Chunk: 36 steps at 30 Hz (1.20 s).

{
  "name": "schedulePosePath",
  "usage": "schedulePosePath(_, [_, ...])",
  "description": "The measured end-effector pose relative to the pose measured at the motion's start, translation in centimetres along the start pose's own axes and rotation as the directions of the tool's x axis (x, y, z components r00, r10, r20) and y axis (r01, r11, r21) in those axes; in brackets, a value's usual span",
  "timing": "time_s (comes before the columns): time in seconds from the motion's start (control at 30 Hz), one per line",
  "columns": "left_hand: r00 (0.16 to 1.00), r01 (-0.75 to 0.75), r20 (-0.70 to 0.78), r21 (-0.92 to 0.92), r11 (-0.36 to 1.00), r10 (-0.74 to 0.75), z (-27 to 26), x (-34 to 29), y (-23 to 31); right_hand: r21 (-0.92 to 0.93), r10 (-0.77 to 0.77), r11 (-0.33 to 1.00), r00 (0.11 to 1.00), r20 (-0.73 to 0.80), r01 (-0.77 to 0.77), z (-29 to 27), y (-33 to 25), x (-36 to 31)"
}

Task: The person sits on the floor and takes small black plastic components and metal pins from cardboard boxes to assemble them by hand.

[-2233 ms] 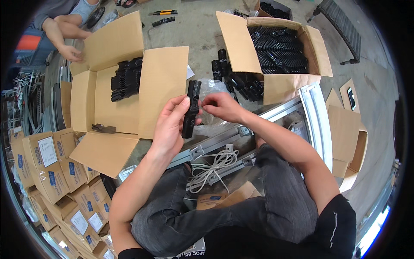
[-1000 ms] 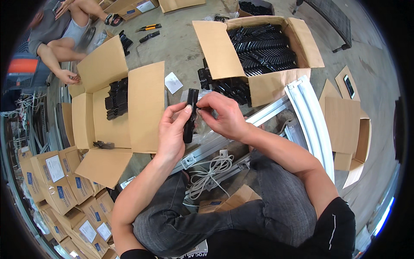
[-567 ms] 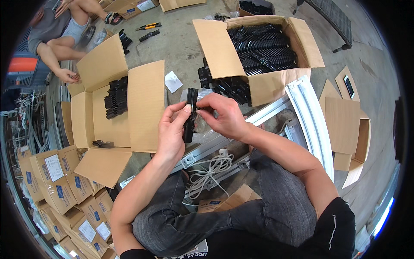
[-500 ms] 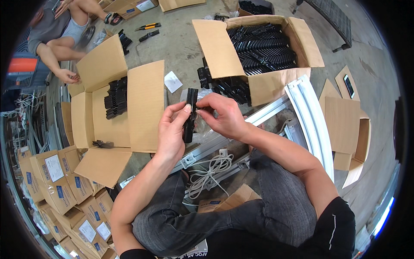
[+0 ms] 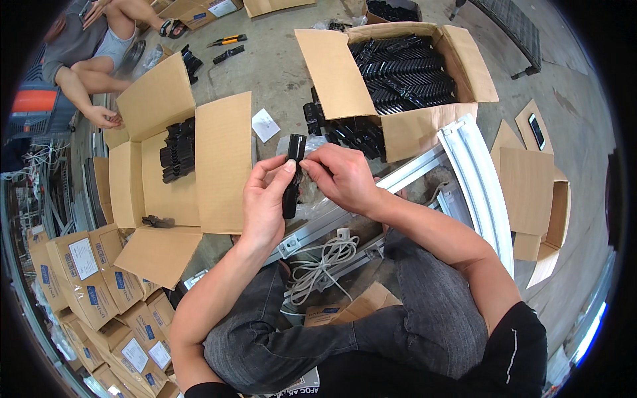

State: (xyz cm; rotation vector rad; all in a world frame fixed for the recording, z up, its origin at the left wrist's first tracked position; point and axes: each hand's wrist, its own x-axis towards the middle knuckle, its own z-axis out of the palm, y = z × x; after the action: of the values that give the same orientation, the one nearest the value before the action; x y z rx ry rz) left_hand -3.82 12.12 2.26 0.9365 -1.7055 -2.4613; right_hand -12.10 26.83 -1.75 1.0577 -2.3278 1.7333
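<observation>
My left hand (image 5: 267, 192) is closed around a long, glossy black plastic part (image 5: 296, 149), held nearly upright in front of me with the thumb across its face. My right hand (image 5: 342, 176) meets the part's right edge with thumb and forefinger pinched together. Whatever sits between those fingertips is too small or hidden to make out. Beyond my hands stands an open cardboard box (image 5: 411, 132) packed with rows of similar black parts (image 5: 405, 73). More loose black parts (image 5: 358, 136) lie against its near side. To the left, another open box (image 5: 225, 166) holds a short stack of them (image 5: 178, 151).
A white metal frame (image 5: 474, 186) crosses before my knees, with a coiled pale cable (image 5: 325, 262) by it. Cartons (image 5: 86, 278) are piled at left. A phone (image 5: 536, 131) rests on cardboard at right. Another person (image 5: 93, 73) sits at upper left, near a yellow-and-black tool (image 5: 227, 40).
The black part has turned slightly in my left hand, its face catching more light. My right fingers have shifted a little, coming closer together at its edge.
</observation>
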Motion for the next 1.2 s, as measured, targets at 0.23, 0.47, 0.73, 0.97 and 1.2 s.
schedulePosePath(0.23, [0.999, -0.019, -0.026, 0.011, 1.000, 0.019, -0.5, 0.2, -0.4, 0.021, 0.026, 0.999, 0.994, 0.107, -0.028, -0.6, -0.7, 0.2])
schedulePosePath(0.47, [1.000, -0.013, -0.018, 0.024, 1.000, 0.014, -0.3, -0.1, -0.1, -0.067, 0.115, 0.993, 0.956, 0.270, -0.101, -1.2, -0.9, 0.5])
schedulePosePath(0.73, [1.000, 0.001, -0.010, 0.010, 1.000, -0.001, -0.2, 0.0, 0.0, 0.091, 0.132, 0.984, 0.974, 0.184, -0.151, -1.1, -1.3, 0.4])
schedulePosePath(0.97, [1.000, -0.012, 0.007, 0.027, 1.000, 0.012, -0.4, 0.0, 0.1, -0.046, 0.148, 0.989, 0.961, 0.235, -0.141, -1.1, -1.4, 0.3])
schedulePosePath(1.2, [1.000, 0.000, 0.021, 0.015, 1.000, -0.001, -0.6, 0.0, 0.0, -0.038, 0.100, 0.995, 0.957, 0.273, -0.093, -1.2, -0.4, 0.3])
